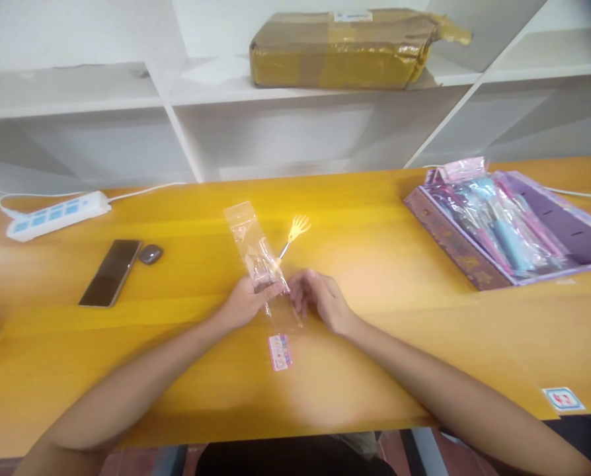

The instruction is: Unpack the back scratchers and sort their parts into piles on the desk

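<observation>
My left hand (250, 301) pinches a long clear plastic bag (246, 231) by its middle, with the thumb across the front. Its flap end points away from me. Close to the bag's right edge, my right hand (320, 297) has its fingers curled in; whether they grip the film is hidden. A small yellow hand-shaped back scratcher (298, 228) on a thin metal rod shows beyond my hands, its lower end lost behind the bag. Below the bag's near end lies a small pink printed card (280, 352) on the wooden table (186, 377).
A purple open box (454, 248) of bagged pink and blue items (506, 228) sits at right. At left are a phone (111, 272), a dark mouse-like object (151, 254) and a power strip (60, 215). A taped carton (340, 53) rests on the shelf (211, 92).
</observation>
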`<action>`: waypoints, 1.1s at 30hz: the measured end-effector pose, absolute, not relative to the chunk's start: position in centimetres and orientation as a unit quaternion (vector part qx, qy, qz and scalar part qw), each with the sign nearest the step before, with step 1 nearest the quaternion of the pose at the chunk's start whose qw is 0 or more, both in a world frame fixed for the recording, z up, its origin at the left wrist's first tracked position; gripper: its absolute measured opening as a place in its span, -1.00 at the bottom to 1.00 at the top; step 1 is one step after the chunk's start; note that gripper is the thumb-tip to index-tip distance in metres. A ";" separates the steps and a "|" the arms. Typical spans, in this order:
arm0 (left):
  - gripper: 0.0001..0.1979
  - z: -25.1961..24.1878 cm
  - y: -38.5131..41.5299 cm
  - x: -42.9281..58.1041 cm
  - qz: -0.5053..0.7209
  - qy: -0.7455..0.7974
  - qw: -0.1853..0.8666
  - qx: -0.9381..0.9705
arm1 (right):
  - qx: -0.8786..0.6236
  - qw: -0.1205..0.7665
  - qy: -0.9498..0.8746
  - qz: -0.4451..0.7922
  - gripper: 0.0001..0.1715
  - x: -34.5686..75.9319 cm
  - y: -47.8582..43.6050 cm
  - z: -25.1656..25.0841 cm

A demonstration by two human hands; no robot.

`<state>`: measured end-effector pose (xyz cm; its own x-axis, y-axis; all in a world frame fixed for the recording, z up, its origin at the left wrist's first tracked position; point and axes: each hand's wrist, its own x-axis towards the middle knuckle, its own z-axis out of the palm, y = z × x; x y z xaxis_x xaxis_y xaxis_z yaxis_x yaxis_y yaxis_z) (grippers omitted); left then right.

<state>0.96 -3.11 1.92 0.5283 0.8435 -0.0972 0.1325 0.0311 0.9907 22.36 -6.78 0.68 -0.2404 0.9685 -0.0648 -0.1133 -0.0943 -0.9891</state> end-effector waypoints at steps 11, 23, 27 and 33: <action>-0.58 0.9 -2.2 0.5 0.372 0.378 0.613 0.585 | -0.441 0.557 -0.441 0.549 -0.54 25.0 -3.6 0.5; -0.38 0.6 1.1 -0.9 0.575 0.430 0.557 0.418 | -0.416 0.326 -0.791 0.307 -0.55 26.9 -5.1 2.4; -0.33 0.6 0.9 -1.0 0.554 0.406 0.593 0.420 | -0.425 0.306 -0.817 0.240 -0.58 26.8 -5.0 1.7; -0.44 0.3 0.4 -1.0 0.468 0.371 0.657 0.460 | -0.443 0.357 -0.810 0.143 -0.78 27.0 -4.6 1.0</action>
